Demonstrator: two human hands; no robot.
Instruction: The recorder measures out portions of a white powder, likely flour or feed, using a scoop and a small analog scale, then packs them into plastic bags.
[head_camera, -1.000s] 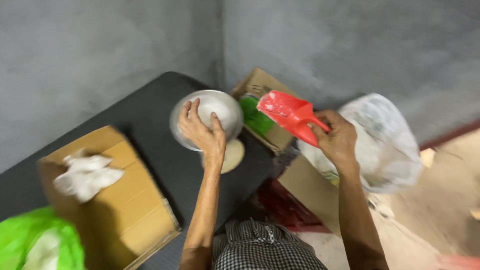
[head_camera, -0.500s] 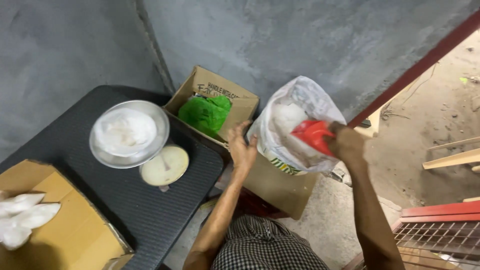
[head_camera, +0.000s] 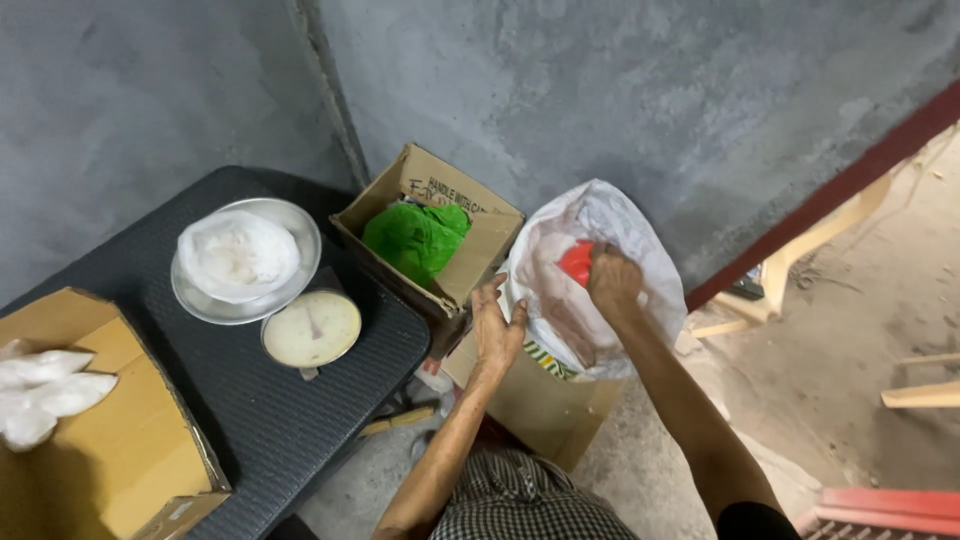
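My right hand (head_camera: 612, 281) is inside a large white plastic sack (head_camera: 628, 240), gripping a red scoop (head_camera: 576, 262) that is mostly hidden by the sack. My left hand (head_camera: 497, 327) holds the sack's near edge, fingers spread against the plastic. The sack sits in a brown cardboard box (head_camera: 535, 405) on the floor. On the dark table (head_camera: 270, 410) stands a weighing scale with a round dial (head_camera: 311, 328), and its metal bowl (head_camera: 300, 240) holds a plastic bag of white powder (head_camera: 238, 255).
An open cardboard box (head_camera: 470, 215) with a green plastic bag (head_camera: 415, 238) stands between table and sack. Another cardboard box (head_camera: 110, 440) with white bags (head_camera: 45, 390) sits at the table's left. Grey concrete wall behind; wooden pieces (head_camera: 925, 395) lie on the dirt floor at right.
My left hand left the metal bowl and took the sack's edge. My right hand carried the red scoop from above the bowl down into the sack. The view swung right.
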